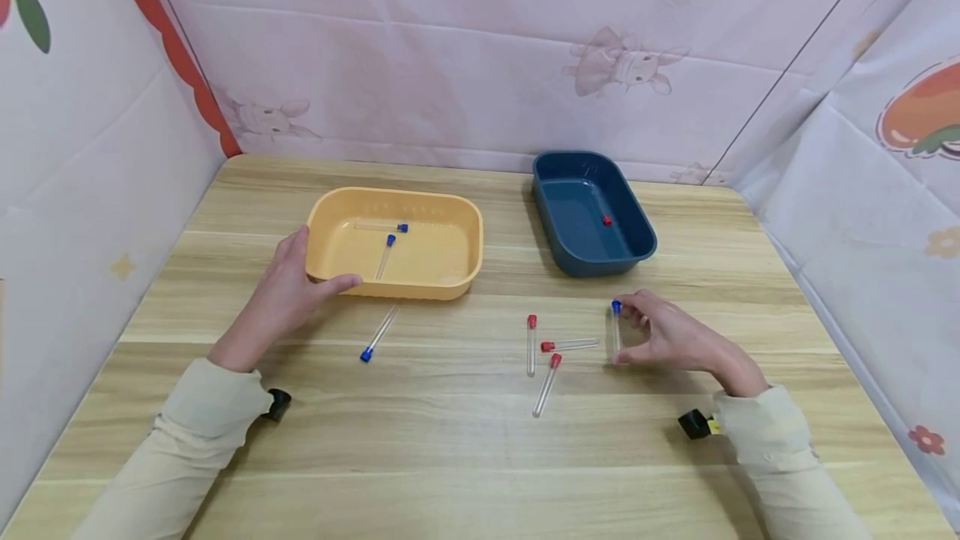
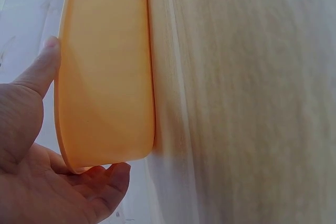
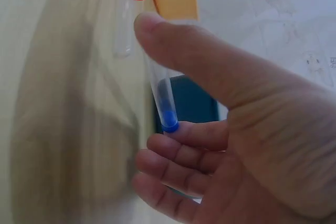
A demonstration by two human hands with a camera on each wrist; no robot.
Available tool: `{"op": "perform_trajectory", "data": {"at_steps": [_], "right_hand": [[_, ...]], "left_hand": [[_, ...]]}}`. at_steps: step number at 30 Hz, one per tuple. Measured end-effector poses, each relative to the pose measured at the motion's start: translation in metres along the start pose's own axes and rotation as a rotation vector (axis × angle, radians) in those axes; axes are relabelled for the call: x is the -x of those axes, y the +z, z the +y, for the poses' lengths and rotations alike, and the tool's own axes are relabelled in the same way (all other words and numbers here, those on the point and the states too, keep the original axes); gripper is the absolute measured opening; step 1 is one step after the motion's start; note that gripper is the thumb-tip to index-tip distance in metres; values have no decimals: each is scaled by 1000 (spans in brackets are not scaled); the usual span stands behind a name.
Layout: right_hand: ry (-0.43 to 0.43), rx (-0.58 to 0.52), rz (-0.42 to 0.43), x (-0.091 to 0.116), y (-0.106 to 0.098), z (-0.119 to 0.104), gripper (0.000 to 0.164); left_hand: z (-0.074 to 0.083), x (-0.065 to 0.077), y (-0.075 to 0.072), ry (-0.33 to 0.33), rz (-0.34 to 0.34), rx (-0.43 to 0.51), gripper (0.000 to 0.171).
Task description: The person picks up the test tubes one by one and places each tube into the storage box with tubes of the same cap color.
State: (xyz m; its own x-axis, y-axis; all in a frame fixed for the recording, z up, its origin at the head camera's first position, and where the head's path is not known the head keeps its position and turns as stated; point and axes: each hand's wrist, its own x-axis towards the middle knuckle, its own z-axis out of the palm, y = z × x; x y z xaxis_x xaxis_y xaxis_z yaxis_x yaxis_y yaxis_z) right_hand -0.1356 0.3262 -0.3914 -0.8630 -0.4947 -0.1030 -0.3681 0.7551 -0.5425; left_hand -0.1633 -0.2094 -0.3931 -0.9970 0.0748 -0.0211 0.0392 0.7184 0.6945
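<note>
At the left end of the yellow plastic basin [image 1: 468, 280], my left hand [image 1: 288, 286] grips the near corner. The left wrist view shows its thumb on the rim and its fingers bent around the end of the basin wall [image 2: 105, 77]. My right hand [image 1: 663, 336] pinches a clear test tube with a blue cap [image 1: 617, 307] lengthwise, fingertips at the cap [image 3: 169, 124] and thumb at the other end. A blue-capped tube [image 1: 378, 333] lies in front of the basin. Several red-capped tubes [image 1: 532, 344] lie left of my right hand.
Two blue-capped tubes [image 1: 386, 255] lie inside the yellow basin. Behind my right hand stands a dark blue basin [image 1: 555, 227] holding a red-capped tube [image 1: 607, 220]. Printed cloth [image 1: 450, 90] hangs behind the wooden table [image 1: 450, 473].
</note>
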Motion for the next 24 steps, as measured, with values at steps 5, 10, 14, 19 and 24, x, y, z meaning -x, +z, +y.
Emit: {"op": "perform_trajectory", "data": {"at_steps": [5, 10, 14, 19, 24], "right_hand": [[-35, -13, 4, 2, -7, -14, 73], [-85, -24, -1, -2, -14, -37, 74], [-111, -4, -8, -7, -19, -59, 78], [-161, 45, -13, -16, -28, -85, 81], [-203, 45, -12, -33, -37, -103, 83]], "left_hand": [[0, 0, 0, -8, -6, -4, 120], [0, 0, -1, -12, -10, -8, 121], [0, 0, -1, -2, -6, -4, 120], [0, 0, 0, 2, -4, -2, 117], [0, -1, -1, -17, -11, -4, 117]]}}
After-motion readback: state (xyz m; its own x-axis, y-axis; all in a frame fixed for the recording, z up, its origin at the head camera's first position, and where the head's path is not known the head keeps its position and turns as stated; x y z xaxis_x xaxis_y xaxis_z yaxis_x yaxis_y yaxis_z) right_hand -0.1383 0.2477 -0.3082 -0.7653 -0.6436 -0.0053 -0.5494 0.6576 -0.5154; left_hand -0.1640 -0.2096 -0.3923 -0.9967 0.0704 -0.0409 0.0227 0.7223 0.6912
